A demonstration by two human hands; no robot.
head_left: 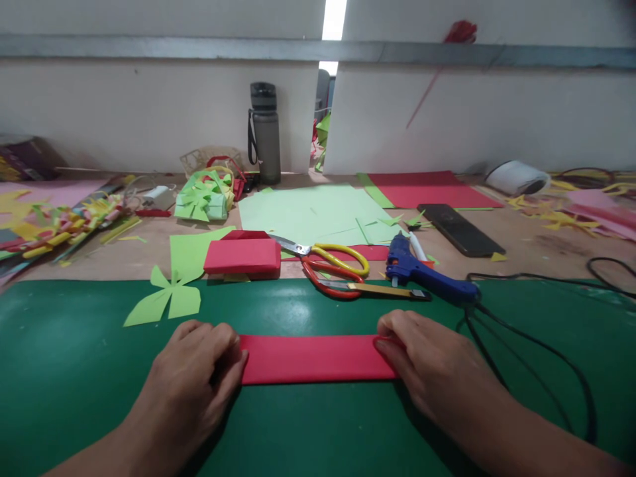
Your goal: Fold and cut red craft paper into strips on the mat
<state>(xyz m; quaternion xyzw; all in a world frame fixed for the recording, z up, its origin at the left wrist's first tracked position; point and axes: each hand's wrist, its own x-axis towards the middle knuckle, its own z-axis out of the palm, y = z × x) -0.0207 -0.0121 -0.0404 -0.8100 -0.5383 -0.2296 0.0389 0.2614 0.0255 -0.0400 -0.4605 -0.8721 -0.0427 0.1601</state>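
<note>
A folded strip of red paper lies lengthwise between my hands, close above or on the green mat. My left hand pinches its left end, fingers curled over the edge. At the other end, my right hand grips the strip between thumb and fingers. Beyond the strip are scissors with red and yellow handles, a cutter knife and a blue glue gun. A folded red paper box sits left of the scissors, near a light green paper cutout shaped like petals.
Pale green sheets and red sheets lie at the back, with a phone at right. A grey bottle stands by the white partition. The glue gun's black cable loops across the right side.
</note>
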